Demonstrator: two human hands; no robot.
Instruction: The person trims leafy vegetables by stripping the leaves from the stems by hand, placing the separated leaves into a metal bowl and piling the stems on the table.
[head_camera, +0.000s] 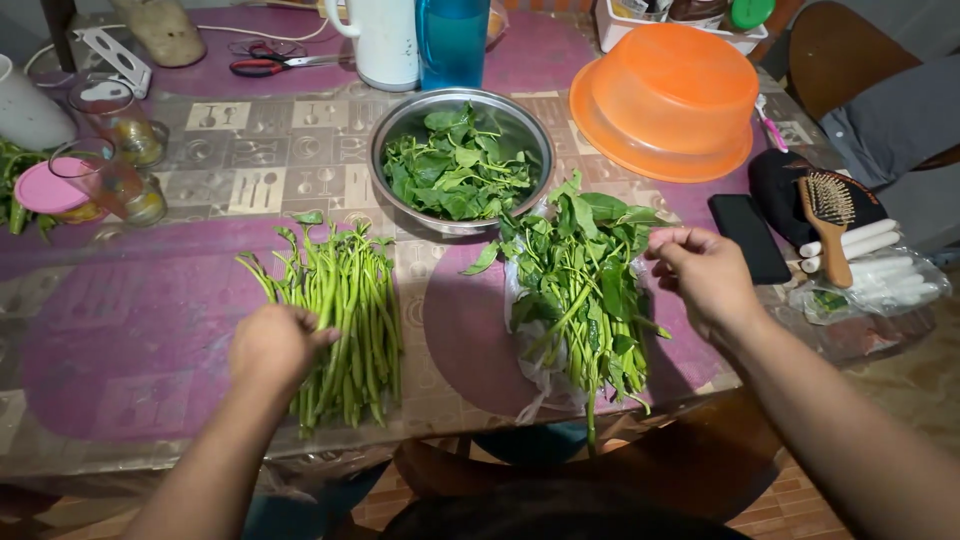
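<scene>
- The left hand (275, 345) is curled shut on the stems (345, 320) — a smooth, stripped green bundle laid lengthwise on the glossy patterned table (130, 340).
- The right hand (705, 275) is pinched closed at the edge of the leafy greens (580, 285); whether a leaf is held cannot be told. The greens are heaped on crinkled plastic.
- Beyond, plucked leaves are held in a round steel bowl (400, 125).
- An upturned orange plastic basin (665, 100) is seen far right.
</scene>
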